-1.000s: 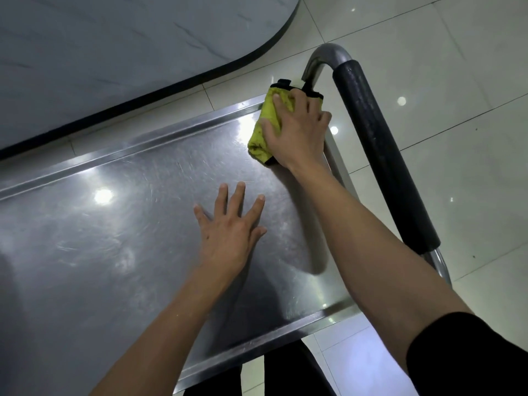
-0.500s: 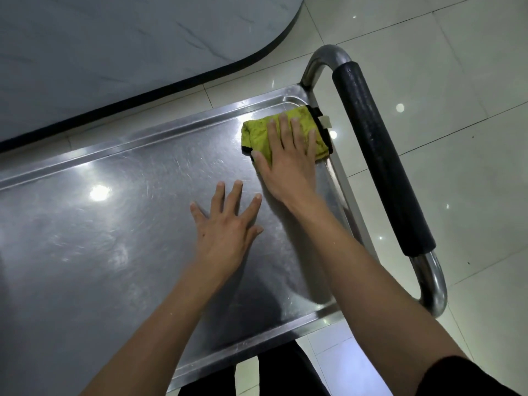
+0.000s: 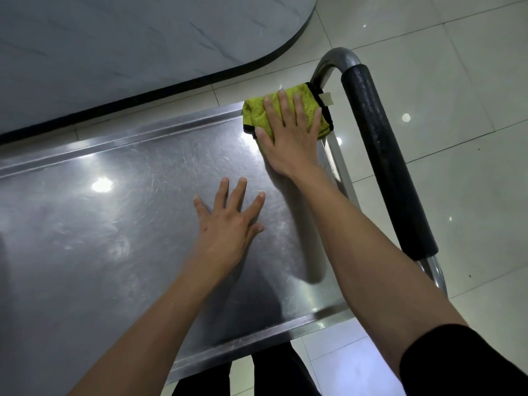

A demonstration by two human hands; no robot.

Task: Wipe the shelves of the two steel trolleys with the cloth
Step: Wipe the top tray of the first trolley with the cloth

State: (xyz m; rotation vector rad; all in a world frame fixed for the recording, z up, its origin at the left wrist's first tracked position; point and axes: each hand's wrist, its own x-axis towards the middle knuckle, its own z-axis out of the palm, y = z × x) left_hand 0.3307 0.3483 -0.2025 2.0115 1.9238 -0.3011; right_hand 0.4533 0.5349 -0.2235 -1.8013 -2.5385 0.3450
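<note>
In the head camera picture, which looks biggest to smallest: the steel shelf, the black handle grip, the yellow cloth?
1. Steel shelf, by far the largest.
2. Black handle grip.
3. Yellow cloth, smallest, though the right hand hides part of it.

We see the cloth lying in the far right corner of the trolley shelf, under our right hand, which lies flat on it. Our left hand rests flat on the shelf, nearer us and to the left. The handle runs along the shelf's right side. A worktop lies beyond the far rim.
</note>
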